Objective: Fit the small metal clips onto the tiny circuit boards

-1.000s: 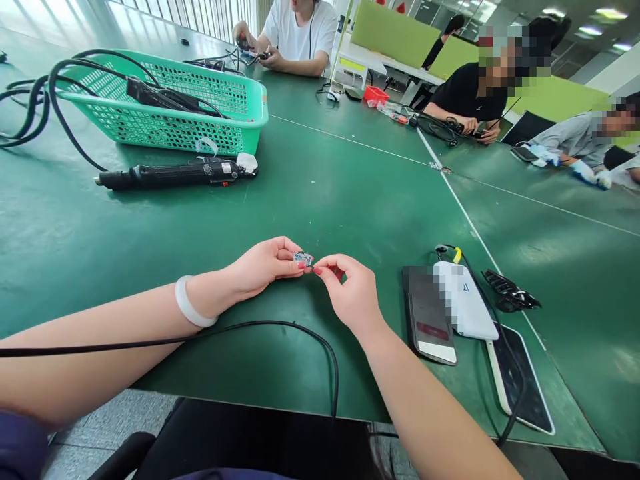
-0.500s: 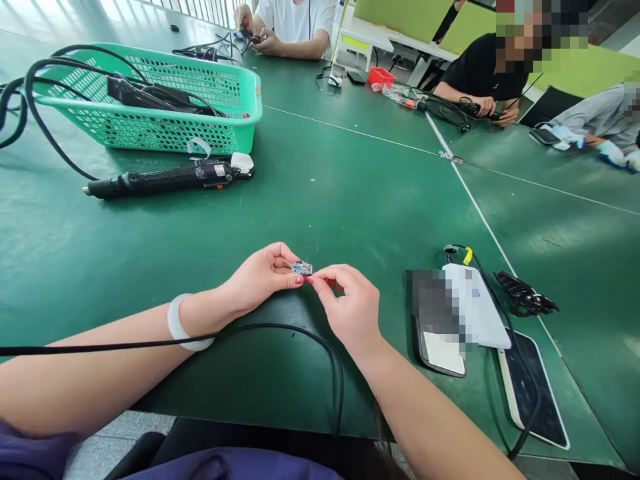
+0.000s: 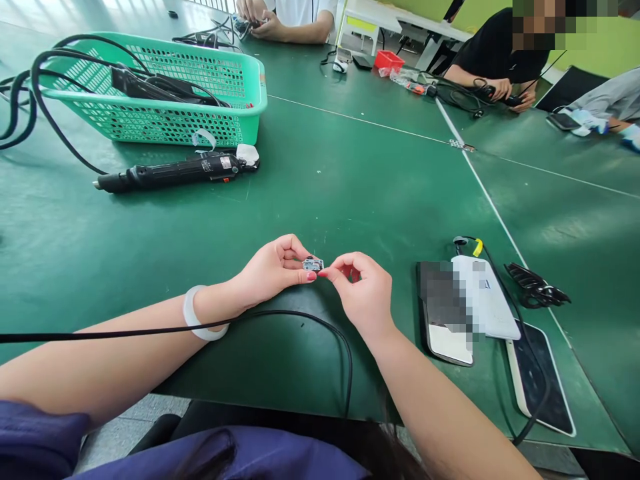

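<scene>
A small grey part with dark details [image 3: 313,265], perhaps an electronic module, is pinched between the thumb and fingers of my left hand [image 3: 275,268]. The thumb lies along its near side. From the other side my right hand [image 3: 364,288] comes in with thumb and forefinger pressed together at the part's right edge. What those fingertips grip, if anything, is too small to make out. Both hands are just above the green table [image 3: 350,200]. A black cable [image 3: 280,313] runs across my left forearm and curves down between my arms.
A green basket [image 3: 175,120] with black tools and cables stands at the left, a black electric screwdriver [image 3: 175,171] before it. Phones [image 3: 543,373], a white device [image 3: 487,293] and a bundled cable [image 3: 535,287] lie at right. Co-workers' hands [image 3: 270,25] show across the table.
The whole view has shifted slightly, so things appear a little further right and higher. My hands keep nearly the same pose around the grey part.
</scene>
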{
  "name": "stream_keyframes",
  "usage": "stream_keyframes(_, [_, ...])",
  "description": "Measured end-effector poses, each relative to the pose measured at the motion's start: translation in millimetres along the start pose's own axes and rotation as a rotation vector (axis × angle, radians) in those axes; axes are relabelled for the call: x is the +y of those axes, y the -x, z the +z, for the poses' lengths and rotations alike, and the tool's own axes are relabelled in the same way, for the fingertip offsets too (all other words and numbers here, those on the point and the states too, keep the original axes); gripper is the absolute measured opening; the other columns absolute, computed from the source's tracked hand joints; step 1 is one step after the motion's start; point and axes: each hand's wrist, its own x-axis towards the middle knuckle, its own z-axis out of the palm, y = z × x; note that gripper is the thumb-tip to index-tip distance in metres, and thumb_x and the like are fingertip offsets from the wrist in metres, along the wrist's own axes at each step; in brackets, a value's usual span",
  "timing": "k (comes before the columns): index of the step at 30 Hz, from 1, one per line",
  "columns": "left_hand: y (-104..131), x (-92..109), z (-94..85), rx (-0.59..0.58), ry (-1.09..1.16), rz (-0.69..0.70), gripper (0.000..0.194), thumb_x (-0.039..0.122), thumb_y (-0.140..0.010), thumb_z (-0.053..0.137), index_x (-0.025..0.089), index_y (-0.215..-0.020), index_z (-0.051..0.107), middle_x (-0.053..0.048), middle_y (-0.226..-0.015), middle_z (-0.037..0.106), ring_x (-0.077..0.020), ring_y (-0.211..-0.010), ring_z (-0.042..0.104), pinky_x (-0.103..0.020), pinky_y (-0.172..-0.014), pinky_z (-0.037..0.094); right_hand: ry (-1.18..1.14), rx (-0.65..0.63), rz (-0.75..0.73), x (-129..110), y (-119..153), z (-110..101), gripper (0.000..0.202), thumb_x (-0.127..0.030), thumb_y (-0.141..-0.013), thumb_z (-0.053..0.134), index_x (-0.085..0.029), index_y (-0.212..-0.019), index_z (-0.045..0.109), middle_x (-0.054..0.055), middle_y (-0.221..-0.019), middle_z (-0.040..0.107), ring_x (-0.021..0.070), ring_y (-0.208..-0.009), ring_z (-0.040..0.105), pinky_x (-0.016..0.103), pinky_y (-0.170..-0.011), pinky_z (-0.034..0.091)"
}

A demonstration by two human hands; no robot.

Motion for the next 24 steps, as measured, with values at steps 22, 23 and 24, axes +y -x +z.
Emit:
stream_keyframes(22, [-4.3, -3.2, -3.5, -0.048, -0.027, -0.063, 0.028, 0.015, -0.064, 0.077, 0.013, -0.079, 0.053, -0.005, -0.083, 0.071, -0.0127, -0.077, 0.066, -0.029, -0.075, 0.049, 0.346, -0.429, -0.076, 33.4, -18.1, -22.0, 0.013, -0.024, -0.078, 0.063, -0.021, -0.065, 0.061, 0.000, -0.075, 0.060, 0.0153, -0.073, 0.052, 0.029, -0.066, 0.038])
stream_keyframes(23, [-4.4, -3.2, -3.5, -0.055, -0.036, -0.061, 0.028, 0.015, -0.064, 0.077, 0.013, -0.080, 0.054, -0.006, -0.083, 0.071, -0.0127, -0.077, 0.066, -0.029, -0.075, 0.049, 0.334, -0.430, -0.074, 33.5, -18.3, -22.4, 0.014, -0.024, -0.078, 0.063, -0.021, -0.064, 0.061, 0.000, -0.075, 0.059, 0.0147, -0.071, 0.051, 0.029, -0.065, 0.038])
stream_keyframes(24, [-4.4, -3.3, -3.5, -0.063, -0.045, -0.059, 0.028, 0.016, -0.064, 0.077, 0.012, -0.079, 0.054, -0.006, -0.084, 0.071, -0.0127, -0.077, 0.066, -0.030, -0.076, 0.049, 0.314, -0.424, -0.063, 33.8, -18.6, -22.9, 0.014, -0.025, -0.077, 0.063, -0.021, -0.064, 0.061, 0.000, -0.074, 0.059, 0.0141, -0.069, 0.050, 0.029, -0.064, 0.038])
